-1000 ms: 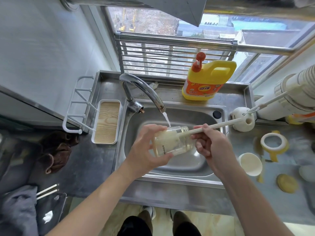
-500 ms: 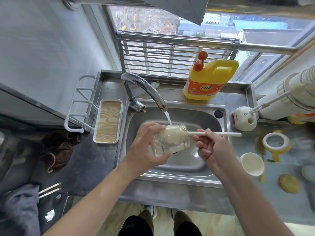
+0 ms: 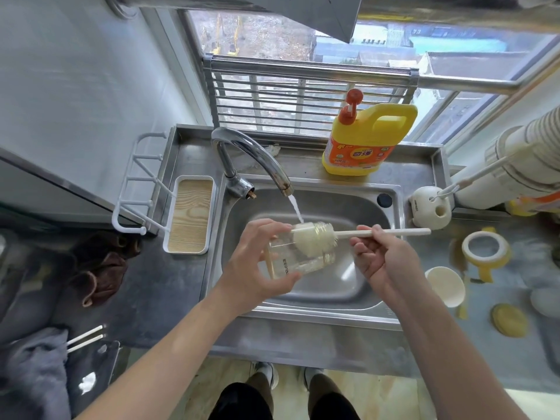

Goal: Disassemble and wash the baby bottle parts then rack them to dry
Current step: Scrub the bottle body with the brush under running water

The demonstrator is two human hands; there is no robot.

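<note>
**A:** Steel sink (image 3: pixel 318 310) below a barred window, tap (image 3: pixel 251 153) running. Which step is going on?

**B:** Scrubbing the inside. The left hand (image 3: pixel 257 262) is wrapping fingers and thumb round the clear bottle (image 3: pixel 303 262), tipping it sideways over the basin. The right hand (image 3: pixel 381 259) is pinching the brush handle (image 3: pixel 391 232) between thumb and curled fingers. The sponge head (image 3: pixel 312 241) is sitting in the bottle's neck, just past the left fingertips, where the water stream (image 3: pixel 295 207) is landing.

**A:** And the other parts?

**B:** They are lying beyond the right knuckles, on the counter: a yellow collar ring (image 3: pixel 485 247) and a white cap (image 3: pixel 445 284). The peg rack (image 3: pixel 136 183) is standing well out past the left wrist, holding nothing.

**A:** Next?

**B:** I'm judging it wants the brush drawn straight out, then a rinse. The wet bottle is likely slippery, so it needs a firm hold.
</note>
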